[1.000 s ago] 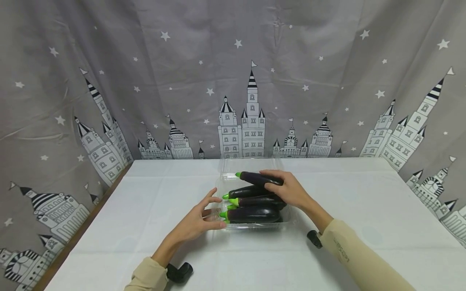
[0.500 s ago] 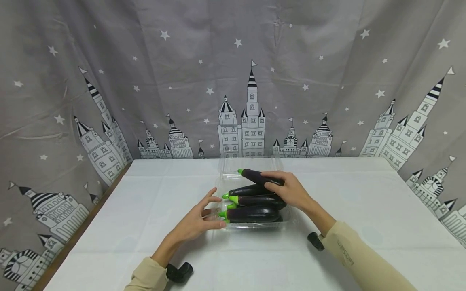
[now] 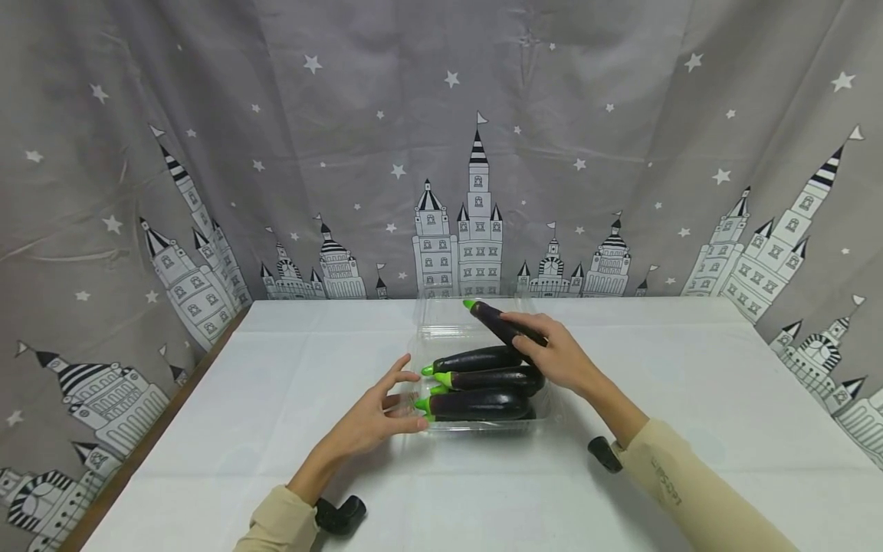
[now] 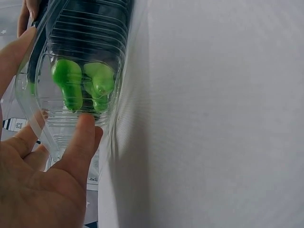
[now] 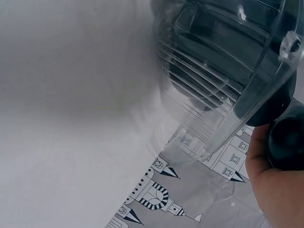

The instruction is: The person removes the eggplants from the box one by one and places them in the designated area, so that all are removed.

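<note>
- Right hand [image 3: 562, 358] grips one dark purple aubergine with a bright green stem cap [image 3: 502, 323], fingers curled round its blunt end; the piece is clear of the pile and tilted, green cap up and towards the far side, over the far part of the tray.
- Clear ribbed plastic clamshell tray [image 3: 483, 427] sits on the white tablecloth [image 3: 690, 383] mid-table, its lid folded back towards the curtain; the open lid leaves the contents reachable from above.
- Left hand [image 3: 375, 418] holds nothing: straight, spread fingers rest against the tray's left end wall, thumb raised. Judged purpose: bracing the light tray so it does not slide. The left wrist view confirms fingertips [image 4: 85, 137] on the ribbed wall.
- Three further aubergines [image 3: 483, 379] lie stacked in the tray, all green caps pointing left; caps show through the wall [image 4: 83, 83].
- Grey curtain with white stars and castles [image 3: 455, 153] hangs behind.
- Writing: small dark print on the beige right sleeve [image 3: 665, 481], too small to read. No brand or label visible on the tray or aubergines.
</note>
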### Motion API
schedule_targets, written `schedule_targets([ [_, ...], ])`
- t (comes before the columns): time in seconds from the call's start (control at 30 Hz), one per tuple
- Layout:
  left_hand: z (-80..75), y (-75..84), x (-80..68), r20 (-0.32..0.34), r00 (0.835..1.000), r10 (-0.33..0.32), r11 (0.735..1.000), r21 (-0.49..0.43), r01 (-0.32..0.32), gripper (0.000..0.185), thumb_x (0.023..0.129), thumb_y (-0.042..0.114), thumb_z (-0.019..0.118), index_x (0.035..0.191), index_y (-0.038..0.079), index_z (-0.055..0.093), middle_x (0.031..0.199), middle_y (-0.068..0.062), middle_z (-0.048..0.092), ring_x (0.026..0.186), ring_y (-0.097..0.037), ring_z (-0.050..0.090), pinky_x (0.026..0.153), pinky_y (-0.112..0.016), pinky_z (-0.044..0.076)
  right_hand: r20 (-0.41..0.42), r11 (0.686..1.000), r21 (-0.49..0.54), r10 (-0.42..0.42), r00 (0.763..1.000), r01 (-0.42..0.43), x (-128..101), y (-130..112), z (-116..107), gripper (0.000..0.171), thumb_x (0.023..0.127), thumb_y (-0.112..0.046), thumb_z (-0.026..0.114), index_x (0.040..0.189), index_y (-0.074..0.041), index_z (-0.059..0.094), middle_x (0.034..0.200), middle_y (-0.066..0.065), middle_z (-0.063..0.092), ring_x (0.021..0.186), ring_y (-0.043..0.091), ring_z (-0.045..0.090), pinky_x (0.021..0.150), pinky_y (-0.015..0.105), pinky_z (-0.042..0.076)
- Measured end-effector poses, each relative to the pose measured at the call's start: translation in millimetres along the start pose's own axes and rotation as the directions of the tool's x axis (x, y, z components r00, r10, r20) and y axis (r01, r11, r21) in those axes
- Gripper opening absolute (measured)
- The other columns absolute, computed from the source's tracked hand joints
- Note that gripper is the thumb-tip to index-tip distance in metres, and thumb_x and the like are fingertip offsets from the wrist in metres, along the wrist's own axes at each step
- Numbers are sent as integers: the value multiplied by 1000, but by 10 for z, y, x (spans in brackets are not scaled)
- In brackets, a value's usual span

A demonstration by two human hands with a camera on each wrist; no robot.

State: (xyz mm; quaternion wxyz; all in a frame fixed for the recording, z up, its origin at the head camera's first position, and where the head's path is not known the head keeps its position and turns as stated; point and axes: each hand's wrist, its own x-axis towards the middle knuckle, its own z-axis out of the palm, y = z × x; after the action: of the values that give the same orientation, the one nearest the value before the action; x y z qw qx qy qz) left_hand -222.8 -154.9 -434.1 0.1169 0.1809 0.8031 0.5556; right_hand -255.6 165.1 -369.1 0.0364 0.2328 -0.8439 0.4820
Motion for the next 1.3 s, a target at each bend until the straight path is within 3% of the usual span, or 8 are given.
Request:
schedule_targets([
  [0.37,2,0,0,1,1000,-2,1000,-18,2,68,83,19,81,139,4,46,165,-2,7,134,-45,41,104,-53,41,-13,998,9,61,998,-61,-67,-13,-24,38,97,-13,57,135,-6,60,130,19,54,118,35,48,98,58,39],
  [0.83,-12,-18,-10,13,1000,23,1000,-17,-23,67,84,20,81,138,1,45,165,-2,7,135,-46,39,105,-52,39,-28,988,44,151,988,-150,-141,9,-97,45,92,-20,69,134,-10,59,138,18,49,120,44,49,90,53,49],
  [1.13,-12,-19,-8,15,999,29,999,-34,-28,67,83,18,81,138,0,45,165,-2,6,134,-45,40,103,-49,43,-6,981,147,132,991,-130,-167,33,-121,45,97,-14,59,140,-6,54,145,18,45,110,33,55,85,39,51],
  [1.3,-8,-15,-9,12,1000,22,1000,-22,-21,67,84,20,81,138,2,46,165,-2,7,134,-45,40,104,-50,42,-11,979,175,113,993,-110,-184,52,-139,49,94,-6,56,143,-7,52,146,18,45,112,35,54,88,42,50],
])
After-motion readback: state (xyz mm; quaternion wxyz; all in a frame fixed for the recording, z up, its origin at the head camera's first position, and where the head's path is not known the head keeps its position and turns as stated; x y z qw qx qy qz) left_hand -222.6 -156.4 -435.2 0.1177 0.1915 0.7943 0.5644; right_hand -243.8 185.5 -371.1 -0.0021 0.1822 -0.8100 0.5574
